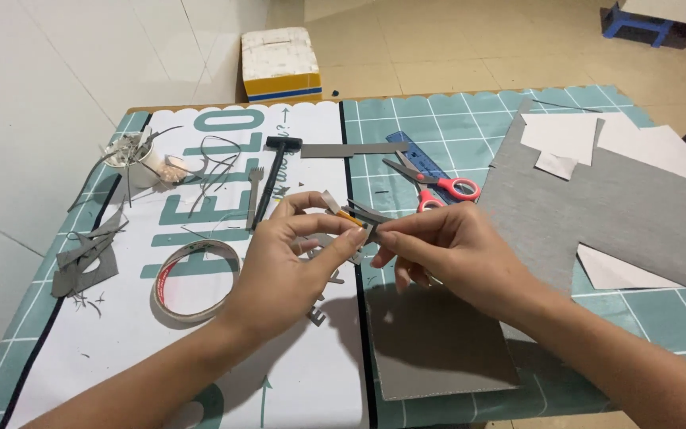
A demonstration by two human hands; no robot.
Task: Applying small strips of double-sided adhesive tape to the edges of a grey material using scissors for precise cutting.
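My left hand and my right hand meet over the middle of the table, both pinching a small folded grey card piece between fingertips. A thin yellow sliver shows at the piece's left end. The piece is held a little above a grey card sheet lying near the table's front edge. Red-handled scissors lie just behind my right hand, on top of a blue ruler.
A tape roll lies left of my left hand. Behind it are a black hammer-like tool, a grey strip, a white cup with scraps and grey offcuts. Large grey card and white paper cover the right side. A box stands on the floor.
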